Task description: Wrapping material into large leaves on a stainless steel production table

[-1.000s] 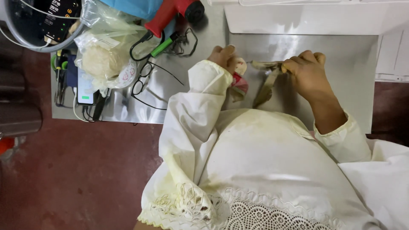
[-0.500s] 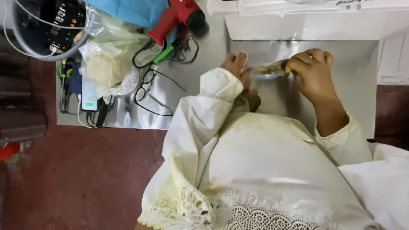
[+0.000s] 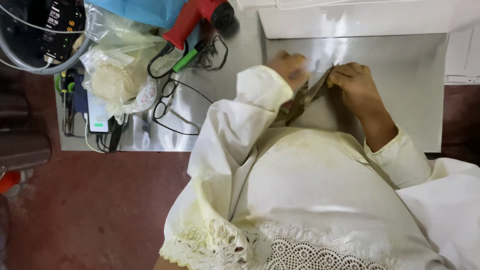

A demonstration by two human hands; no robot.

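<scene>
A: While both hands work over the metal table [image 3: 400,115], what lies left?
B: Eyeglasses [image 3: 167,102], then red tool [image 3: 192,20].
A: Hands?
B: Left hand [image 3: 289,67] blurred, grip unclear. Right hand [image 3: 356,86] pinches 1 brown strip [image 3: 307,97], held between the 2 hands above the table.

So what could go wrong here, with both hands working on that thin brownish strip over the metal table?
1. The left hand looks blurred, so it seems to be moving; the brownish strip pinched between it and the right hand might slip or tear.
2. The loose cream sleeve hangs close to the strip and could snag it.
3. Eyeglasses lie on the metal table beside that elbow, among cables, and might get knocked.
</scene>
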